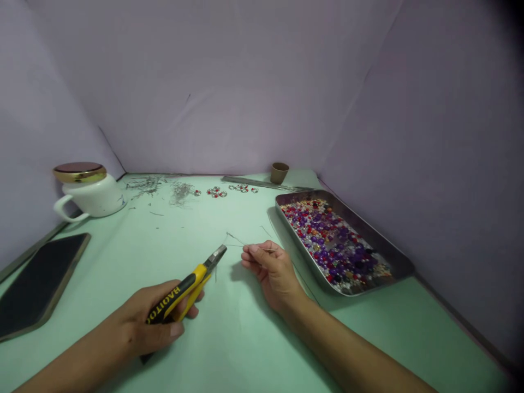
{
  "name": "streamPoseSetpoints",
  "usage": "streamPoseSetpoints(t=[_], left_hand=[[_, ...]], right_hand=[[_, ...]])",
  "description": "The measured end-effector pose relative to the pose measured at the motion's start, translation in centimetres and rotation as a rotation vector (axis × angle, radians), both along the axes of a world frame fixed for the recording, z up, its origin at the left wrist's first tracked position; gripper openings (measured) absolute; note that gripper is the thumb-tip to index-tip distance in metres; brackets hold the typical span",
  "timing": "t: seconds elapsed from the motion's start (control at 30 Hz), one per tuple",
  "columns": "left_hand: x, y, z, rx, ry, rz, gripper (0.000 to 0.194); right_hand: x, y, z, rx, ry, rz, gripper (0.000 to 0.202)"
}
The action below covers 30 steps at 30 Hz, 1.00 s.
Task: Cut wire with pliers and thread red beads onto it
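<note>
My left hand (pixel 158 314) is wrapped round a pair of yellow and black pliers (pixel 186 289), its jaws pointing up and to the right. Between finger and thumb, my right hand (pixel 272 273) pinches a thin wire (pixel 236 239) that stretches left toward the jaws. The wire has a bend or loop at its far end, just above the plier tips. Whether the jaws grip the wire I cannot tell. A short loose piece of wire (pixel 266 231) lies on the table behind my right hand.
A metal tray (pixel 405 263) of mixed beads stands right. At the back are a small brown cup (pixel 279 173), long wires (pixel 254 181), several red-beaded wire rings (pixel 216 192) and wire scraps (pixel 148 184). On the left are a white mug (pixel 96 196) with a gold-rimmed lid and a phone (pixel 39 284).
</note>
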<state>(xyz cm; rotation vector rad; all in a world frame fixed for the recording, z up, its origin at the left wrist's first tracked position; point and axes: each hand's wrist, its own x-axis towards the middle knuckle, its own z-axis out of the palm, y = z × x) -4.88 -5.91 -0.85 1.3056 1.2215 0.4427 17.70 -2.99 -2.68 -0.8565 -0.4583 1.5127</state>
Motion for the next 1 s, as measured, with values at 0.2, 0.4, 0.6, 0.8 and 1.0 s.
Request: streamPoseSetpoints(t=[0.2, 0.4, 0.6, 0.8, 1.0], left_hand=[[0.6, 0.0, 0.0, -0.104, -0.211, 0.052, 0.025], [0.7, 0.1, 0.4, -0.126, -0.273, 0.08, 0.025], [0.6, 0.1, 0.4, -0.114, -0.27, 0.046, 0.022], [0.4, 0.1, -0.1, -0.107, -0.283, 0.024, 0.023], [0.7, -0.2, 1.0, -0.056, -0.201, -0.015, 0.02]], right_hand=[[-0.4, -0.4, 0.1, 0.029, -0.043, -0.083, 0.026], [-0.5, -0.6, 0.0, 0.072, -0.109, -0.066, 0.023], [-0.6, -0.7, -0.1, 0.09, -0.131, -0.079, 0.022], [-0.6, -0.7, 0.0, 0.094, -0.141, -0.056, 0.021], [-0.7, -0.8, 0.1, 0.097, -0.151, -0.038, 0.021]])
